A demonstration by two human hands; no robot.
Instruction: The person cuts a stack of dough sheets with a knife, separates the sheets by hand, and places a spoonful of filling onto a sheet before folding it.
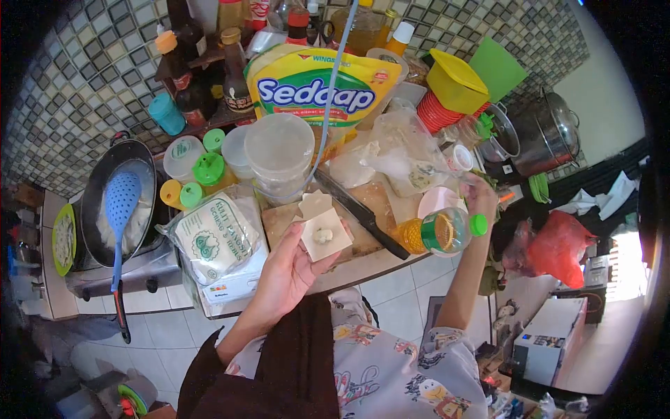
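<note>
Stage in hand, as we judge it: a portion of pale filling (pixel 322 236) sits on an open, unfolded square wrapper (pixel 336 246). From here, handling would seem to call for a level palm and light fingertips, so the dab keeps its place and the thin sheet does not tear. We have the wrapper in our left hand (pixel 285 274), thumb at its 9 o'clock edge, fingers beneath, raised over the near side of the cutting board (pixel 377 199) on the worktop (pixel 370 266). Wrapper cream-coloured, matt, fairly flat; an irregular flap of like colour juts out at 12 o'clock, whether joined or separate we cannot tell. Filling small, lumpy, near the middle. Our right hand (pixel 481 199) is at 2 o'clock, beyond the green-capped bottle (pixel 447 232) and near a pink dish (pixel 435 200); its fingers are too unclear to tell whether it grasps anything. Knife (pixel 363 216) lies at 2 o'clock, wrapper packet (pixel 215 234) at 9, pan (pixel 143 230) at 10.
</note>
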